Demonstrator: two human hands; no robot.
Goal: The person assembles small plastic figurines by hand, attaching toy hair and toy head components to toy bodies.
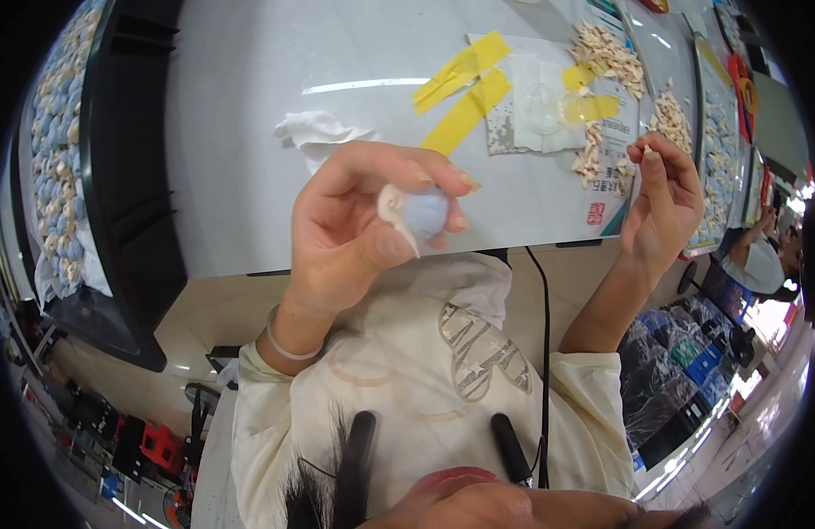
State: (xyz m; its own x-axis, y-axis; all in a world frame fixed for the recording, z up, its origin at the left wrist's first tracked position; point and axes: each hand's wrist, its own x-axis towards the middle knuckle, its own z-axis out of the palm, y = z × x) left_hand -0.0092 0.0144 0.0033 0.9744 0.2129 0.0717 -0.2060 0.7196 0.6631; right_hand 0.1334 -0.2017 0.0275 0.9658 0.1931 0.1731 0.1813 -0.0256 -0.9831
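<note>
My left hand (pixel 332 225) is raised over the table's near edge, its fingers closed round a small rounded figurine (pixel 425 212) in light blue and cream. A thin cream part of the figurine points down past my thumb. Off to the right, my right hand (pixel 661 207) pinches a tiny cream piece (pixel 648 151) between thumb and fingertip. It is held apart from the figurine, next to a loose pile of small cream pieces (pixel 608 55) on the table. A second heap of such pieces (pixel 670 119) lies just beyond that hand.
On the left stands a black tray (pixel 130 176) with rows of blue and cream figurines (pixel 59 150). Another filled tray (pixel 714 167) is at the right. A crumpled white cloth (pixel 323 132) and yellow tape strips (pixel 465 70) lie on the table (pixel 249 194). Another person (pixel 760 260) sits far right.
</note>
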